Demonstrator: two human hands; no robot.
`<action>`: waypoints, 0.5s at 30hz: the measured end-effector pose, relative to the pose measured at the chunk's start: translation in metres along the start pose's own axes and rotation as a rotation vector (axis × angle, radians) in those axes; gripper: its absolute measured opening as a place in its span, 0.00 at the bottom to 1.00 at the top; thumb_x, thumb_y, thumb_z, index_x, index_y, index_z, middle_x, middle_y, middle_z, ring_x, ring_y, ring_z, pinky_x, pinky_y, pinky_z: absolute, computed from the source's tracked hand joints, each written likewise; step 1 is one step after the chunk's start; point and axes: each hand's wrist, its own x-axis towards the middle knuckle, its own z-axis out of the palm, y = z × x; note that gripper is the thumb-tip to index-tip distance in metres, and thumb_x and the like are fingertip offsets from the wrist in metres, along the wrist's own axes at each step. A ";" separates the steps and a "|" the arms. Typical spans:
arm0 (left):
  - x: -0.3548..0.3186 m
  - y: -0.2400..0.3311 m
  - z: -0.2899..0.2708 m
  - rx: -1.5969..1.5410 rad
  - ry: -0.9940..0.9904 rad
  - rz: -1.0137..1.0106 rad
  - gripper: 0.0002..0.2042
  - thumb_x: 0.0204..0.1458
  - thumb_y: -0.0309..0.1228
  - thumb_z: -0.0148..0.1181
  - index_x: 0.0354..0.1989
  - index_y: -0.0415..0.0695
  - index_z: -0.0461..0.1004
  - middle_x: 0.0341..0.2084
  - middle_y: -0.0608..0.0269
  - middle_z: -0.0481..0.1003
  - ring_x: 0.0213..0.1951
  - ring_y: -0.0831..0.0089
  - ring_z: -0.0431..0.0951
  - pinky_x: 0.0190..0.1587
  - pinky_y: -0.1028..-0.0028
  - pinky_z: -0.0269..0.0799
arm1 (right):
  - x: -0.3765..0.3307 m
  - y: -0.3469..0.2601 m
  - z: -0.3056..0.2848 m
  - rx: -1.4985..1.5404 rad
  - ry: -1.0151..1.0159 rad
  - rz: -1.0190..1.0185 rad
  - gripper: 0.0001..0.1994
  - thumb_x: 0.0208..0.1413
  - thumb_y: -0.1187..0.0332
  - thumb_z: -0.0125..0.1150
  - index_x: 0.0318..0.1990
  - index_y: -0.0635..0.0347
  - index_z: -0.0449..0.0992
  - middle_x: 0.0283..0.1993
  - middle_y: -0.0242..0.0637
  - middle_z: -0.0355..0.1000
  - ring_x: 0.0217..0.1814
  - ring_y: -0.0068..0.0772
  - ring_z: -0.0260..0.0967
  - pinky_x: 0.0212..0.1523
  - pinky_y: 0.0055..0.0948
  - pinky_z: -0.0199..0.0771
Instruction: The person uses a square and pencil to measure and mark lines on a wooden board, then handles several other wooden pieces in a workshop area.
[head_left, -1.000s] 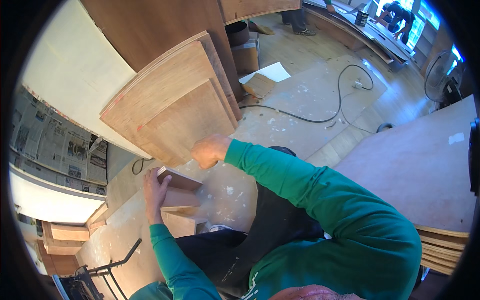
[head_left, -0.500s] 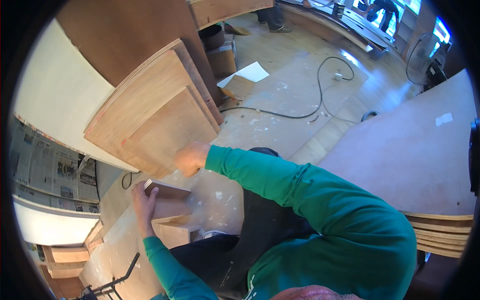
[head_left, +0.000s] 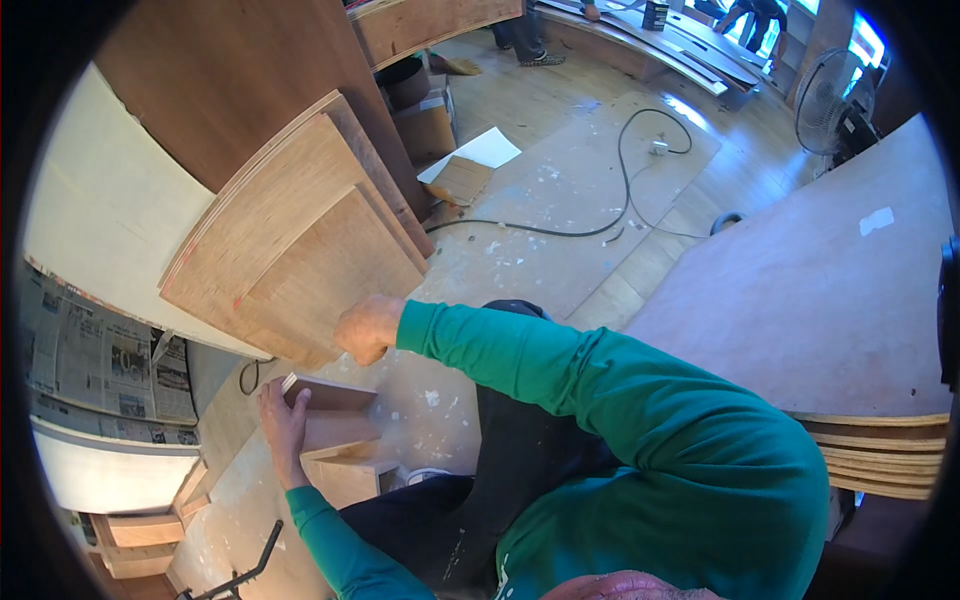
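Note:
My left hand [head_left: 283, 415] grips the edge of a brown wooden board [head_left: 338, 394], its thumb lying over the near face. This board stands at an angle to a second brown panel [head_left: 338, 431] below it, like part of an open box. A small white-edged piece shows at the fingertips. Just above and to the right, my right hand [head_left: 368, 328] is curled into a fist, apart from the board. Whatever it may hold is hidden. Below the panels sits a light wooden box-shaped piece [head_left: 345, 478], close to my leg.
Flat wooden panels [head_left: 330, 245] lean at the left. A pale board [head_left: 790, 290] tops a plywood stack at the right. A black cable [head_left: 560, 232] crosses the paint-spotted floor. A fan [head_left: 825, 100] stands far right; people work at the back.
The view has shifted slightly, and the panel under the held board shows more. My left hand keeps its grip; my right fist stays raised near the board.

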 end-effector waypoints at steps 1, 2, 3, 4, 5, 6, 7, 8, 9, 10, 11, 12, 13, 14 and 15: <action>0.000 0.000 0.000 -0.003 0.001 0.002 0.22 0.50 0.34 0.70 0.51 0.39 0.74 0.43 0.49 0.73 0.49 0.48 0.71 0.54 0.56 0.67 | 0.001 0.000 0.001 -0.004 0.002 -0.003 0.13 0.47 0.68 0.60 0.38 0.63 0.85 0.44 0.49 0.81 0.47 0.51 0.79 0.42 0.47 0.79; 0.000 0.001 0.000 -0.002 0.001 0.002 0.22 0.50 0.34 0.70 0.51 0.39 0.74 0.44 0.49 0.73 0.50 0.48 0.71 0.54 0.56 0.67 | 0.002 0.001 0.001 -0.007 0.003 -0.006 0.13 0.48 0.68 0.60 0.39 0.63 0.85 0.44 0.49 0.81 0.48 0.51 0.79 0.42 0.47 0.79; 0.000 0.001 0.000 0.000 0.001 0.002 0.22 0.50 0.34 0.70 0.51 0.39 0.74 0.44 0.49 0.73 0.50 0.48 0.70 0.54 0.56 0.67 | 0.003 0.001 0.002 -0.011 0.005 -0.009 0.13 0.48 0.68 0.60 0.39 0.63 0.85 0.44 0.49 0.81 0.48 0.51 0.79 0.43 0.47 0.79; 0.000 0.001 0.000 0.002 0.002 0.002 0.22 0.50 0.34 0.70 0.51 0.39 0.74 0.44 0.49 0.73 0.50 0.48 0.70 0.55 0.56 0.67 | 0.003 0.001 0.002 -0.010 0.003 -0.009 0.13 0.48 0.68 0.60 0.39 0.63 0.85 0.44 0.49 0.81 0.48 0.51 0.79 0.43 0.47 0.79; 0.000 0.001 0.000 0.008 0.002 0.004 0.22 0.50 0.34 0.70 0.51 0.39 0.74 0.44 0.49 0.73 0.50 0.48 0.70 0.55 0.56 0.67 | 0.003 0.001 0.001 -0.010 0.001 -0.009 0.13 0.48 0.68 0.60 0.39 0.63 0.85 0.44 0.49 0.81 0.48 0.51 0.79 0.43 0.47 0.79; 0.000 0.001 -0.001 0.013 0.002 0.007 0.22 0.50 0.34 0.70 0.51 0.40 0.74 0.44 0.49 0.73 0.50 0.48 0.70 0.55 0.56 0.67 | 0.003 0.001 0.001 -0.009 -0.002 -0.009 0.13 0.48 0.67 0.60 0.39 0.63 0.85 0.44 0.49 0.81 0.48 0.51 0.79 0.43 0.47 0.79; -0.001 0.000 -0.001 0.019 0.002 0.008 0.22 0.50 0.34 0.70 0.51 0.40 0.74 0.44 0.49 0.73 0.50 0.48 0.70 0.55 0.56 0.67 | 0.003 0.002 0.001 -0.009 0.001 -0.012 0.13 0.48 0.68 0.60 0.39 0.63 0.85 0.44 0.49 0.81 0.48 0.51 0.79 0.43 0.47 0.79; -0.001 0.000 -0.001 0.019 0.006 0.011 0.22 0.50 0.35 0.70 0.51 0.40 0.74 0.44 0.49 0.73 0.50 0.48 0.70 0.55 0.56 0.67 | 0.003 0.002 0.002 -0.010 0.003 -0.016 0.13 0.48 0.68 0.60 0.39 0.62 0.85 0.44 0.49 0.81 0.48 0.52 0.79 0.42 0.47 0.79; -0.001 0.000 -0.001 0.019 0.010 0.013 0.22 0.50 0.35 0.70 0.51 0.40 0.74 0.44 0.49 0.73 0.50 0.48 0.70 0.54 0.56 0.67 | 0.003 0.002 0.002 -0.010 0.005 -0.019 0.13 0.48 0.68 0.60 0.39 0.62 0.85 0.44 0.49 0.81 0.48 0.52 0.79 0.42 0.47 0.79; -0.001 0.001 -0.001 0.019 0.015 0.016 0.22 0.50 0.35 0.70 0.51 0.40 0.74 0.44 0.49 0.74 0.50 0.48 0.70 0.54 0.56 0.67 | 0.004 0.003 0.003 -0.011 0.008 -0.025 0.13 0.47 0.68 0.60 0.39 0.62 0.85 0.43 0.49 0.81 0.48 0.52 0.79 0.42 0.47 0.79; -0.001 0.002 -0.001 0.016 0.012 0.015 0.22 0.50 0.35 0.70 0.51 0.39 0.74 0.44 0.49 0.74 0.50 0.48 0.70 0.54 0.56 0.67 | 0.004 0.004 0.004 -0.012 0.012 -0.031 0.13 0.47 0.68 0.60 0.38 0.62 0.85 0.43 0.49 0.81 0.47 0.52 0.79 0.42 0.47 0.79; 0.000 0.004 -0.002 0.014 0.010 0.013 0.22 0.50 0.35 0.70 0.51 0.39 0.74 0.44 0.49 0.74 0.50 0.48 0.70 0.54 0.56 0.67 | 0.005 0.004 0.005 -0.013 0.015 -0.037 0.13 0.47 0.68 0.60 0.38 0.62 0.85 0.43 0.49 0.81 0.47 0.52 0.79 0.42 0.48 0.79; -0.001 0.004 -0.002 0.012 0.008 0.010 0.22 0.50 0.36 0.70 0.51 0.39 0.74 0.43 0.49 0.74 0.50 0.48 0.70 0.54 0.56 0.67 | 0.006 0.004 0.005 -0.015 0.019 -0.039 0.13 0.47 0.68 0.60 0.38 0.62 0.85 0.43 0.49 0.81 0.47 0.52 0.79 0.42 0.48 0.79; -0.001 0.004 -0.002 0.015 0.013 0.012 0.22 0.50 0.36 0.70 0.51 0.39 0.74 0.43 0.49 0.74 0.50 0.48 0.71 0.54 0.56 0.67 | 0.006 0.004 0.006 -0.018 0.024 -0.041 0.13 0.47 0.68 0.60 0.38 0.62 0.85 0.43 0.49 0.81 0.47 0.52 0.79 0.42 0.48 0.79; -0.001 0.004 -0.001 0.017 0.018 0.014 0.22 0.50 0.36 0.70 0.51 0.39 0.74 0.43 0.49 0.74 0.49 0.48 0.71 0.54 0.56 0.67 | 0.006 0.004 0.006 -0.020 0.029 -0.042 0.13 0.47 0.68 0.60 0.38 0.62 0.85 0.43 0.49 0.81 0.47 0.52 0.79 0.42 0.48 0.79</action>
